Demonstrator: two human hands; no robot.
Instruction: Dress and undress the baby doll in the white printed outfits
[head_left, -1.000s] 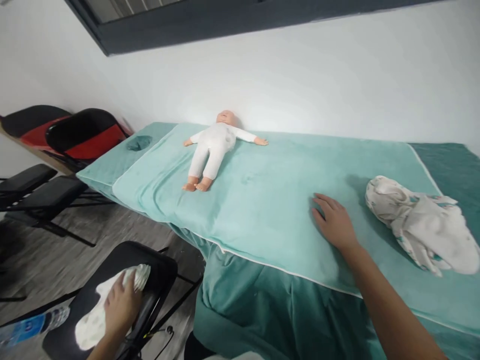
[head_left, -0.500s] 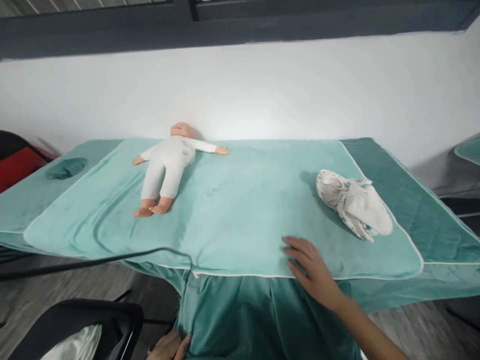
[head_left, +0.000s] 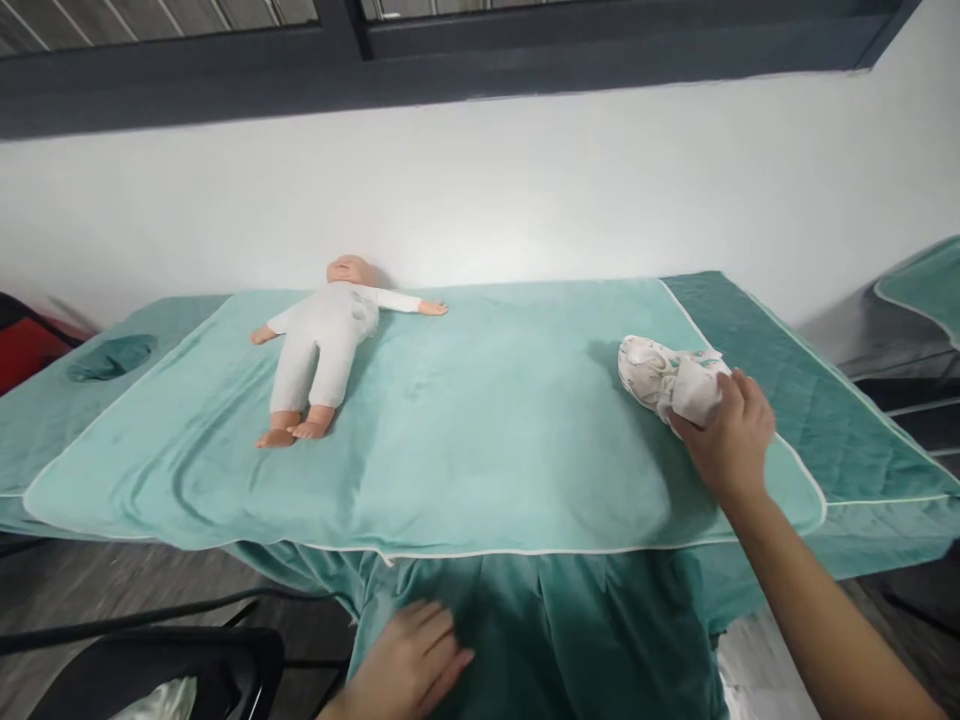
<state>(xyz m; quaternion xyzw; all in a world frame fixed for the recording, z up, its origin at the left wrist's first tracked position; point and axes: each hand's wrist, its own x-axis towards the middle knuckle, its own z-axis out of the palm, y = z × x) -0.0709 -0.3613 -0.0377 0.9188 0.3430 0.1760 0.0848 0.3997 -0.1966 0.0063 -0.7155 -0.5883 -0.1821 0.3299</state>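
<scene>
My right hand (head_left: 727, 430) is closed on a bunched white cloth (head_left: 652, 372) with small teal marks, at the right side of the light green sheet (head_left: 495, 430). The cloth looks like a folded baby garment; its near end is hidden behind my fingers. My left hand (head_left: 412, 655) hangs low in front of the bed's edge, over the dark green skirt. Its fingers are loosely bent, the thumb stands apart, and nothing shows in it. A baby doll (head_left: 322, 340) in a white suit lies on its back at the left, arms spread and feet towards me.
A massage bed (head_left: 840, 400) with a face hole (head_left: 112, 357) at its left end stands against a white wall (head_left: 495, 190). A black chair (head_left: 172, 660) with pale cloth is at the lower left, and a black cable (head_left: 172, 610) crosses there. A red item (head_left: 26, 352) stands far left.
My right hand has moved forward and right from the sheet's front edge and taken hold of the white cloth. My left hand has risen and moved right. The doll stays put.
</scene>
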